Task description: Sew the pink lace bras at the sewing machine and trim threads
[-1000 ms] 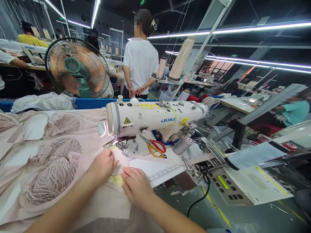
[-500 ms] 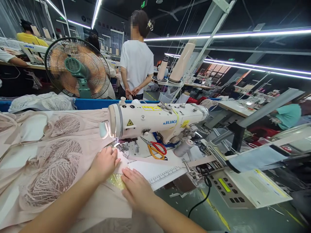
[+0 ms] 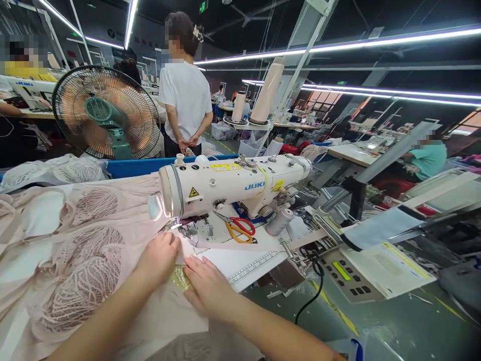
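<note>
Beneath the lit left end of the sewing machine [image 3: 221, 185], pale pink cloth [image 3: 183, 248] lay on the worktop [image 3: 244, 256], reaching from that end back toward the person and passing under both hands. The left hand [image 3: 160, 256] was the nearer one to the lit end, its fingers bent and close together, the tips resting on the cloth just short of the machine. The right hand [image 3: 210, 288] lay farther back and to the right, its fingers narrowly spaced and almost flat, the tips on the cloth as well. Whether either hand pinched the cloth or only pressed it down could not be told, since the undersides were hidden.

Between the hands, the long line of the cloth ran from the right fingertips forward and slightly left to the lit end; from the left fingertips that end lay almost straight ahead. A shiny yellowish patch [image 3: 181, 277] showed just beside the right hand.

Red and orange scissors [image 3: 231, 221] lay to the right, apart from both hands, near a grey spool [image 3: 279, 223]. Left of the left hand spread pink lace pieces [image 3: 84, 265], and beyond the machine stood a fan [image 3: 99, 110]
</note>
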The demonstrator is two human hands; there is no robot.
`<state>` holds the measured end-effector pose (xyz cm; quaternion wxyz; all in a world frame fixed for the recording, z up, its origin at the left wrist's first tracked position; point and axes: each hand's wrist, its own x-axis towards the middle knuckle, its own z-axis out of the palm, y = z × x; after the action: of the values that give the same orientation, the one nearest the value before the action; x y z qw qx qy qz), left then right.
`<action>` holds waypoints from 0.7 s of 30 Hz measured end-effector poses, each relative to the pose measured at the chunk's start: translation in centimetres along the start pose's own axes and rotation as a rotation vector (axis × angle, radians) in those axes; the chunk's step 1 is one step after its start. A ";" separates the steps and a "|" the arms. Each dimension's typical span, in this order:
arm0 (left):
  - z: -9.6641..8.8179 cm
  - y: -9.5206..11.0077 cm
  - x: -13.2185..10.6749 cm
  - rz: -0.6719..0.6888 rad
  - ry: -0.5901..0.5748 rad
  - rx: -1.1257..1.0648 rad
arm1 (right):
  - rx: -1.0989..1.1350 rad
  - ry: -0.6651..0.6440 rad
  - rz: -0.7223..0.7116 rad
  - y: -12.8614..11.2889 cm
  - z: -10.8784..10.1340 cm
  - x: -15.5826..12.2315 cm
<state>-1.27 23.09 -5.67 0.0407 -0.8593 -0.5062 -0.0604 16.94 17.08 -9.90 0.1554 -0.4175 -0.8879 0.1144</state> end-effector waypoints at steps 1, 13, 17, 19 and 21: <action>0.0 0.1 -0.4 0.050 0.006 -0.005 | 0.004 0.003 0.002 -0.1 0.0 0.3; 2.6 -1.3 -4.4 0.290 0.129 -0.139 | 0.039 0.115 -0.037 -0.2 0.0 1.3; 1.8 -1.8 -4.0 0.367 0.114 -0.087 | 0.066 0.120 -0.045 0.1 -0.4 1.3; 1.5 -2.1 -3.8 0.392 0.087 -0.081 | 0.085 0.130 -0.045 0.2 -0.5 1.3; 1.4 -2.4 -3.6 0.403 0.071 -0.087 | 0.099 0.151 -0.041 0.4 -0.6 1.3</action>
<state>-5.04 21.35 -7.56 0.0323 -0.9415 -0.3193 -0.1030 16.68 18.36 -9.23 0.2446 -0.3985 -0.8753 0.1232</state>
